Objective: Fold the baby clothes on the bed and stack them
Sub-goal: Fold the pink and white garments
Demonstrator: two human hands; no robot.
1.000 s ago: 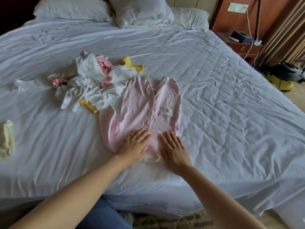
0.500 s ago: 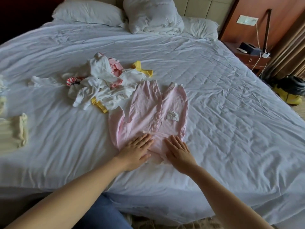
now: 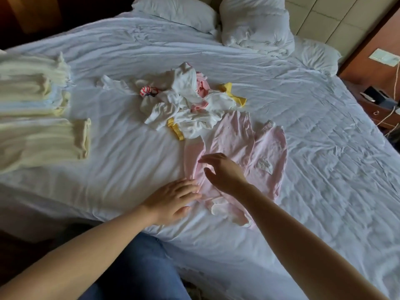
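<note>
1. while the pink romper (image 3: pixel 270 148) lies spread flat close to the near edge of the bed (image 3: pixel 335 180), its legs pointing far and its far left leg touching the loose pile of unfolded clothes (image 3: pixel 186 105), the step in hand looks to me like folding its left side in over the middle.
2. to do it well, i'd pin the near left hem with one hand and take the left sleeve (image 3: pixel 192 156) by its outer edge with the other. i'd lay it across in one sweep, so the fold line runs straight from near to far.
3. mind the pile: lifting that side carelessly could drag a white piece along.
4. the left hand (image 3: pixel 172 199) lies palm down, fingers straight and together, pressing the romper's near left edge and the sheet beside it; it grips nothing.
5. the right hand (image 3: pixel 225 174) hovers over the romper's left half, fingers loosely spread, pointing left, holding nothing. whether its fingertips brush the cloth i cannot tell.
6. the folded cream stack (image 3: pixel 39 118) sits well apart at the left.
</note>
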